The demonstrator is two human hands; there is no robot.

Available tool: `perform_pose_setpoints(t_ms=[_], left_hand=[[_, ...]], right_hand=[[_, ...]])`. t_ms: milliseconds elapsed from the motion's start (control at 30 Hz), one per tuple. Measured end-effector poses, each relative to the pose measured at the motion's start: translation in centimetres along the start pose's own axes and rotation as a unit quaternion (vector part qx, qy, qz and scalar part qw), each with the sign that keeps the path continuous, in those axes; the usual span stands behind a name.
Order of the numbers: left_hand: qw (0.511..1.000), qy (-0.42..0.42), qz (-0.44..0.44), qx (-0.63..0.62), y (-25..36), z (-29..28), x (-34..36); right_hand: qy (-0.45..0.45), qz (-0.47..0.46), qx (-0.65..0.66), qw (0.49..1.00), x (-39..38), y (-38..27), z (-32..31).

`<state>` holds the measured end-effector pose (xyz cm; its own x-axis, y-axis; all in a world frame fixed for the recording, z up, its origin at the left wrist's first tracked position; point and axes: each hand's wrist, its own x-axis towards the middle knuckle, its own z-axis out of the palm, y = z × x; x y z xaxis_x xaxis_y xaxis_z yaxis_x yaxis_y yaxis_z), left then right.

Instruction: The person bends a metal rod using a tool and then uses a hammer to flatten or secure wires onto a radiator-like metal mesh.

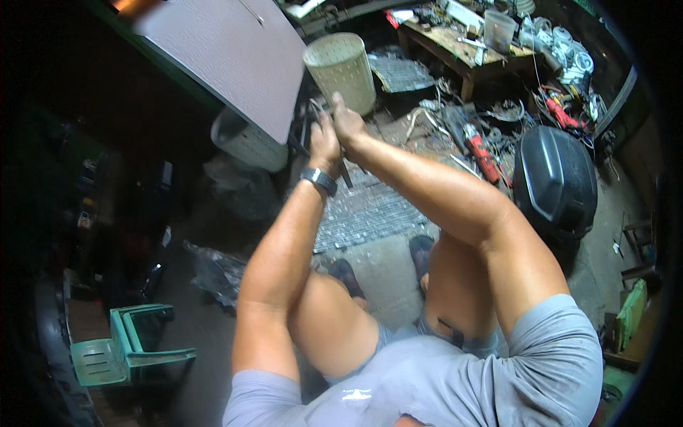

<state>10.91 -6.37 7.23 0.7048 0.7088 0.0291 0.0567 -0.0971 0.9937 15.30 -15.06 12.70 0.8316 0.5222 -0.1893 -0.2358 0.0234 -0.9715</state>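
The dark slender piece (346, 176) sat toward 12 o'clock from the centre of the view, where the left hand (325, 144) and the right hand (348, 127) met. The grip looked clamped on it from both sides, though exactly how the fingers wrapped was hidden.

The likeliest trouble was a slip: with so little of the piece exposed, a sweaty or uneven hold could have let it twist and drop to the silvery sheet (370, 213) below, near the dark footwear (347, 277) at 6 o'clock from the hands. The pale panel (235, 60) at 11 o'clock brought its lower corner near the left hand's 9 o'clock side, so a sideways jerk might have knocked knuckles against that edge. A forward push could have jarred the cream bucket (345, 67), just beyond the right hand at 12 o'clock. A step toward 2 o'clock risked a stumble over the red power tool (482, 153) among loose scraps.

As for looks, the piece was narrow and blackish, apparently stiff, with an end poking out below the hands toward 5 o'clock; its middle was covered, and its full shape could not be told.
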Motion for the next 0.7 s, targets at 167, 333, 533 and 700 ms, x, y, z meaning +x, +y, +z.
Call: perform_pose_setpoints(t_ms=[167, 333, 533, 700], left_hand=[[0.993, -0.005, -0.062, -0.103, -0.7, -0.1, -1.0], [0.992, 0.008, -0.042, -0.122, 1.1, 3.0, 0.7], [0.895, 0.112, 0.097, 0.42, -7.1, -19.1, 3.2], [0.85, 0.077, -0.037, 0.519, -22.7, -30.5, -10.2]], right_hand=[[0.03, 0.059, 0.087, 0.994, 0.4, 2.7, 2.2], [-0.124, 0.095, 0.111, 0.981, 7.6, 3.1, -4.3], [-0.24, -0.096, -0.363, 0.895, 10.2, 6.6, -12.4], [-0.377, -0.033, -0.722, 0.58, 9.6, 21.1, -23.3]])
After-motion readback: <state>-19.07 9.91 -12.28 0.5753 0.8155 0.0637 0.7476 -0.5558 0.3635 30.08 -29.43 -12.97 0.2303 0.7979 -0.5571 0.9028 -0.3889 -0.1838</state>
